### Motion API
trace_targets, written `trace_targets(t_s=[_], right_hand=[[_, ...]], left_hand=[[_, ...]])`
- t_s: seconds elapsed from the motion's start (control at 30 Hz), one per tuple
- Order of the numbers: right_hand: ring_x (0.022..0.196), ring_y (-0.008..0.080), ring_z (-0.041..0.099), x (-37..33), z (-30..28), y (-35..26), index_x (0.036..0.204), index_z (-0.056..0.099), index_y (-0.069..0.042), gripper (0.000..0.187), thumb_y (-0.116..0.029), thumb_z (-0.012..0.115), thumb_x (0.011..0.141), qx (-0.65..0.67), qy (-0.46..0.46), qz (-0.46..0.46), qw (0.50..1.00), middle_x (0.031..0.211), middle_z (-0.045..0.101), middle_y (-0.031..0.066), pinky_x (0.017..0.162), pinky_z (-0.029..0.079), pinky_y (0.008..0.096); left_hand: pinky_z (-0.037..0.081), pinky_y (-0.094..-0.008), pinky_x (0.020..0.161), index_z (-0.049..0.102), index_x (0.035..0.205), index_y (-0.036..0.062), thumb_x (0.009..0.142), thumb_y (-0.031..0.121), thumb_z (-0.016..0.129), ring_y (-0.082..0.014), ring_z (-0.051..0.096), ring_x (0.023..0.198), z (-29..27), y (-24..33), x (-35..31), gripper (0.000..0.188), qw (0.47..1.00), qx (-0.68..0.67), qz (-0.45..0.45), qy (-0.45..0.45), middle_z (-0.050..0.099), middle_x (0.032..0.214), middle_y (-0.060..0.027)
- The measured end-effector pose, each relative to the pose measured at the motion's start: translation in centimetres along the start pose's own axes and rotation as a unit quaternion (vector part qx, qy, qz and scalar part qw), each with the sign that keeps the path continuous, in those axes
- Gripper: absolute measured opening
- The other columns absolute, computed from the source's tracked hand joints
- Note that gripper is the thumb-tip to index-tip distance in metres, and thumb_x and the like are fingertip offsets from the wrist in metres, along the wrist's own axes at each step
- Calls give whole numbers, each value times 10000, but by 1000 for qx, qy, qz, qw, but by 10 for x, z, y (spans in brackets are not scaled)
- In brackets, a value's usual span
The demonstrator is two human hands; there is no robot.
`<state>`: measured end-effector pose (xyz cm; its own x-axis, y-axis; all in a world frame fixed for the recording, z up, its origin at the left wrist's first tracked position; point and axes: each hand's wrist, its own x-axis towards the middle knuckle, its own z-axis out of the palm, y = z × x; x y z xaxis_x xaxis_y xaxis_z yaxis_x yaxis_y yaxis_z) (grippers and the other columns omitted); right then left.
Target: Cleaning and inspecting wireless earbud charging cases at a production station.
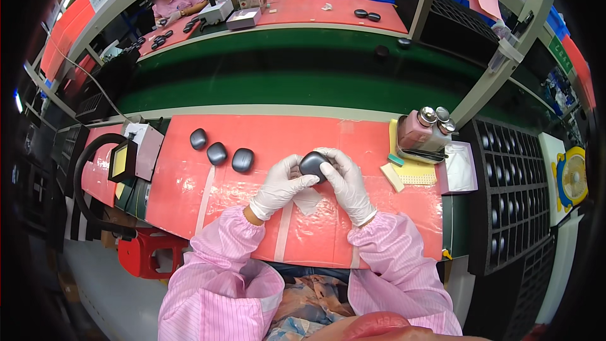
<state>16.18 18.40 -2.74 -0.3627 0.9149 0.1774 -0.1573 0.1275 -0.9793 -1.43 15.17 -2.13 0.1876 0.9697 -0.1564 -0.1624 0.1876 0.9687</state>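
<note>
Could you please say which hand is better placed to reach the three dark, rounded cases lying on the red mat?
Probably the white-gloved left hand: it is nearer those dark, rounded cases than the white-gloved right hand, though both hold another such case.

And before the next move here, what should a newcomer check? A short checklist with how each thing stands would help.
1. Both hands gloved: ok, the left hand and right hand wear white gloves.
2. Dark case steadied: ok, both hands hold it.
3. Case surface free of marks: cannot tell, too small to judge.
4. White tissue loose on the red mat: cannot tell, it shows just below the hands, which may touch it.
5. Three other cases out of the way: ok, they sit apart from the hands, to the left.
6. Metal-topped bottles upright: ok, standing at the right.
</note>
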Motion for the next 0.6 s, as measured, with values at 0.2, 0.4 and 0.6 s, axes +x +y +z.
trace_targets(t_s=[0.2, 0.4, 0.6], right_hand=[[868, 127, 592, 0, -1, 7, 1183, 567, -6, 391, -294, 609, 923, 12, -12, 11, 1000, 1010, 633, 74, 757, 490, 262], [841, 123, 604, 2, -8, 15, 1186, 562, -6, 421, -308, 633, 901, -8, -18, 20, 1000, 988, 640, 71, 737, 499, 259], [852, 126, 615, 2, -6, 17, 1186, 558, -7, 426, -299, 643, 889, -9, -26, 24, 999, 988, 641, 73, 740, 506, 260]], left_hand=[[474, -276, 882, 549, 1117, 8, 819, 86, 737, -126, 583, 977, 5, -1, 0, 361, 996, 55, 65, 22, 612, 1049, -58], [466, -286, 873, 549, 1120, 9, 811, 97, 741, -124, 581, 975, 8, 1, 1, 374, 987, 127, 89, 34, 621, 1032, -57], [468, -279, 855, 561, 1127, 15, 808, 101, 743, -118, 586, 964, 8, 2, -4, 378, 986, 139, 82, 44, 627, 1021, -50]])
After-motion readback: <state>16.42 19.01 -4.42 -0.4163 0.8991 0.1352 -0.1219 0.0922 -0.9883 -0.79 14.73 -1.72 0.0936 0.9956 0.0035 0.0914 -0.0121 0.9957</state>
